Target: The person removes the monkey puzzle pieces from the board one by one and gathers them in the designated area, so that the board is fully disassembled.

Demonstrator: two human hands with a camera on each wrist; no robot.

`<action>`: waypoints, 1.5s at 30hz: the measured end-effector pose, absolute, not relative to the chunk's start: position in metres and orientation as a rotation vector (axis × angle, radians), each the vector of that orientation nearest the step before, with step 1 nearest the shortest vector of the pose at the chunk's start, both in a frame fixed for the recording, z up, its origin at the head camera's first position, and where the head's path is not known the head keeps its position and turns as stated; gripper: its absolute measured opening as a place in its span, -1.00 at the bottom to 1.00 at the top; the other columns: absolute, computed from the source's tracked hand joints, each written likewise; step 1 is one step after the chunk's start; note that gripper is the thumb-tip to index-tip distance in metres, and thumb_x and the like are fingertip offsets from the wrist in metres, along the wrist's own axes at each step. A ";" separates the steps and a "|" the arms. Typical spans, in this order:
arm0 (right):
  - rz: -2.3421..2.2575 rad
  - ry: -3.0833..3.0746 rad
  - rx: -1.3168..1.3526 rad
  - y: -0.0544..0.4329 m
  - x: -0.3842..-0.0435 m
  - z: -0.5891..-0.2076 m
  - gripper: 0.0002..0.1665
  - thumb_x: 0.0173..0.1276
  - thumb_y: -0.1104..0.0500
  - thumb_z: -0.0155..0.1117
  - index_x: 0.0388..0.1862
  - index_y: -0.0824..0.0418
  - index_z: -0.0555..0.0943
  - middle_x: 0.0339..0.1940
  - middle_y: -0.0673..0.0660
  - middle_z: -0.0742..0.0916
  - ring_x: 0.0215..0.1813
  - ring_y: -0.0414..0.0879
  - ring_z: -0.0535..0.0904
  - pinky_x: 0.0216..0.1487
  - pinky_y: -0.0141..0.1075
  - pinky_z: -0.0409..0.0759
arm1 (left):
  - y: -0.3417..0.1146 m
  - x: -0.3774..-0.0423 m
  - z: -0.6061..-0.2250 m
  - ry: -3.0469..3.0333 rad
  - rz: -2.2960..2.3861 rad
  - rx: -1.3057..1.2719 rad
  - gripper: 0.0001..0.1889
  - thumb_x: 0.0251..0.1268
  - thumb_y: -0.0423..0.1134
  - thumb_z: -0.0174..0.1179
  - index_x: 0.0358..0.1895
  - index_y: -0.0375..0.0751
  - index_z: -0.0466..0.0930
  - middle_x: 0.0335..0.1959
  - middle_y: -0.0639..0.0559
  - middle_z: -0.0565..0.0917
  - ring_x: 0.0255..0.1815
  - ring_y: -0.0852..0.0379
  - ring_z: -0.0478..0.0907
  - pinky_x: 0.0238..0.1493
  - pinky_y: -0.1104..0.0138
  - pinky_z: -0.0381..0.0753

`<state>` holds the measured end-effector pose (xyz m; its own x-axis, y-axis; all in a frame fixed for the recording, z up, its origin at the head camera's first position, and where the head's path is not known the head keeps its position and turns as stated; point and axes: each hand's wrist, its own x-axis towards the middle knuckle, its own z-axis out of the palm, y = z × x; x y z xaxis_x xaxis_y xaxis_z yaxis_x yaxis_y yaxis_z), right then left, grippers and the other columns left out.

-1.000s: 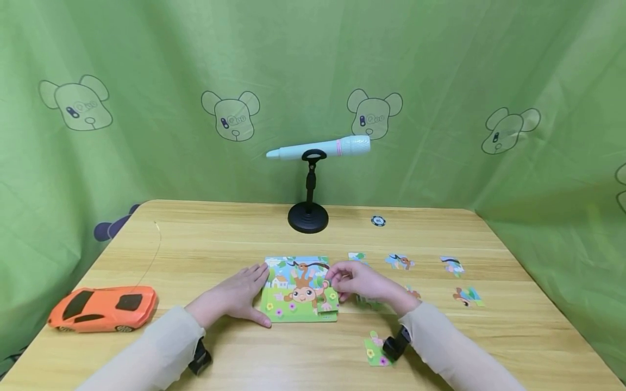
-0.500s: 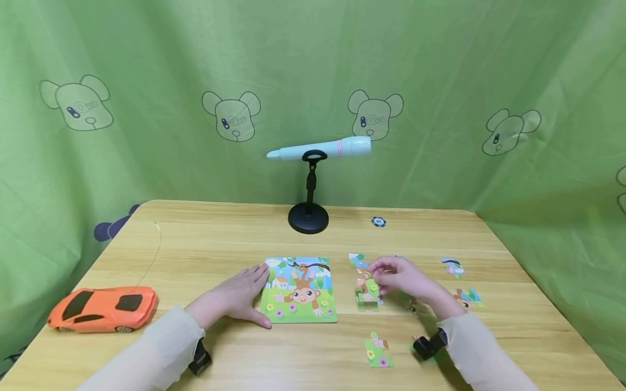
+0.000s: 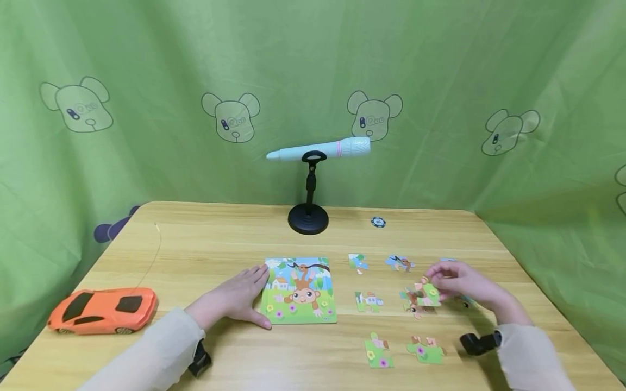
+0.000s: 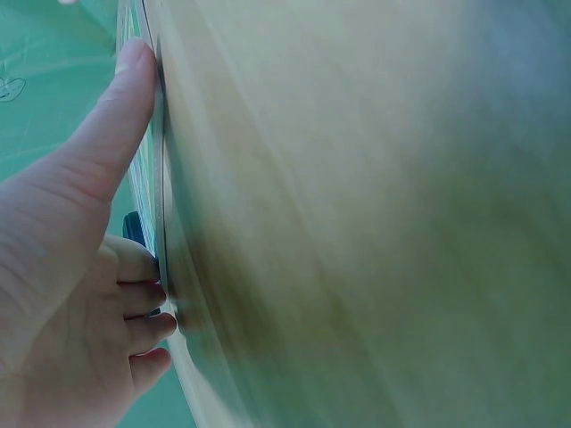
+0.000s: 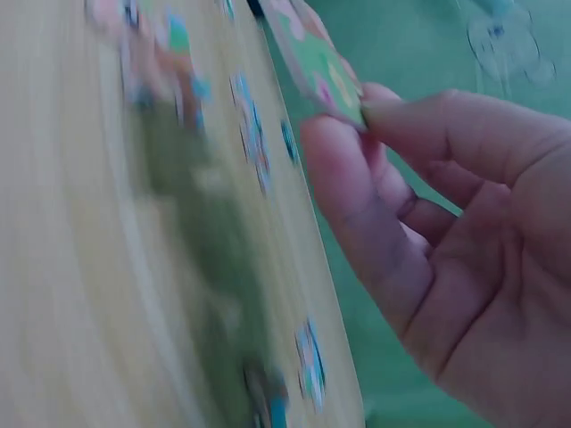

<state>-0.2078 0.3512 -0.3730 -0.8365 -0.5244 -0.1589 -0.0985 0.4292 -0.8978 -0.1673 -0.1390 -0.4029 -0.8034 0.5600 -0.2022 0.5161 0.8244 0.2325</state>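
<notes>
My left hand (image 3: 235, 296) lies with fairly straight fingers along the left edge of a square monkey picture board (image 3: 303, 312). In the left wrist view its thumb (image 4: 134, 98) rests along the board's edge. My right hand (image 3: 464, 283) pinches a green jigsaw piece (image 3: 431, 294) with a flower on it, between thumb and forefinger. The right wrist view shows this jigsaw piece (image 5: 317, 67) tilted and raised above the table. Below it in the head view, a jigsaw piece with monkey parts (image 3: 413, 309) is partly covered. Another by the right hand is mostly hidden.
Several loose jigsaw pieces lie around, such as a house piece (image 3: 369, 302) and a bird piece (image 3: 400, 263). An orange toy car (image 3: 102, 310) stands at left. Behind are a blue toy microphone (image 3: 318, 149) on a black stand (image 3: 308, 219) and a round chip (image 3: 378, 222).
My right hand has carried the green jigsaw piece from the picture board's right edge rightward over the loose pieces. The left hand has stayed at the board.
</notes>
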 end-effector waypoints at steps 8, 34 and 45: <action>-1.310 2.185 -0.550 0.406 -0.200 -0.384 -0.68 0.42 0.32 -0.03 -0.02 0.60 0.38 -0.24 0.20 0.58 -0.28 -0.11 0.56 -0.27 -0.13 0.63 | -0.140 -0.167 -0.403 2.748 0.246 0.828 0.21 -0.18 0.41 0.19 0.38 -0.46 -0.03 0.41 -0.30 -0.04 0.40 -0.19 -0.09 0.36 0.08 -0.10; -1.417 1.967 -0.382 0.474 -0.168 -0.406 -0.69 0.44 0.34 -0.10 0.03 0.53 0.42 -0.23 0.11 0.61 -0.39 -0.22 0.53 -0.37 -0.32 0.62 | -0.137 -0.169 -0.401 2.726 0.283 0.810 0.20 -0.17 0.39 0.21 0.37 -0.49 -0.02 0.41 -0.34 -0.05 0.41 -0.21 -0.11 0.37 0.08 -0.11; -1.200 2.306 -0.350 0.455 -0.182 -0.382 -0.52 0.44 0.22 -0.05 0.09 0.66 0.31 -0.26 0.19 0.61 -0.35 -0.08 0.55 -0.32 -0.20 0.61 | -0.143 -0.173 -0.394 2.699 0.450 0.779 0.18 -0.12 0.31 0.26 0.39 -0.48 -0.08 0.41 -0.39 -0.15 0.41 -0.23 -0.16 0.36 0.08 -0.08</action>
